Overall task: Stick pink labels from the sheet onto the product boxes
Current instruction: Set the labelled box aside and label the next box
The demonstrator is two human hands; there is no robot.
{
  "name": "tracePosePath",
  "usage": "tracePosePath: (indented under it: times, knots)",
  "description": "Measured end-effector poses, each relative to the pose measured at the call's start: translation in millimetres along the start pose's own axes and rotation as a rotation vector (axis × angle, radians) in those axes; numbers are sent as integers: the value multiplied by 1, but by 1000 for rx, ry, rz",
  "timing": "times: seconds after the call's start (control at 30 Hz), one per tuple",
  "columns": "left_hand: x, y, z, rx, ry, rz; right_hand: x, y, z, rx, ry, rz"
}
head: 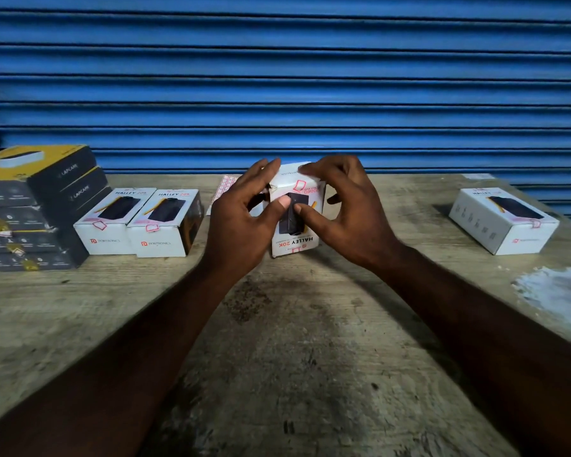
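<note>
Centred near the far edge of the worktop [277, 357], the box [295, 243] stands on end, long axis upright. The left hand [238, 232] and right hand [350, 219] each keep a grip clamped on it from either side; its pink label [300, 185] sits topmost, nearer the right hand.

1. A worn, stained wooden table [294, 341].
2. Far left: stack of black-and-yellow cardboard boxes [37, 206].
3. Beside it: two white cardboard boxes [165, 225], touching.
4. Centre: upright white cardboard box [297, 240]; pink label sheet [223, 189] behind.
5. Right: lone white cardboard box [505, 219].
</note>
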State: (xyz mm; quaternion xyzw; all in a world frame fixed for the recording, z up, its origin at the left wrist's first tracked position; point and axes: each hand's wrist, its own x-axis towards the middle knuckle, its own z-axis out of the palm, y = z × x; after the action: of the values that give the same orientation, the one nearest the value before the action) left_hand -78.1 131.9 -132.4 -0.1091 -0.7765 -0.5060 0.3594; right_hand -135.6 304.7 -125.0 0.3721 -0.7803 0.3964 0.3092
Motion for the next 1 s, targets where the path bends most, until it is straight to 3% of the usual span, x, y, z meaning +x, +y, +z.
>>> tracePosePath:
  times: [0.33, 1.0]
  knots:
    - [2, -6, 0, 35, -51, 18, 1, -1, 2, 14, 8, -78]
    - [3, -4, -4, 89, -82, 36, 2, -10, 1, 76, 55, -40]
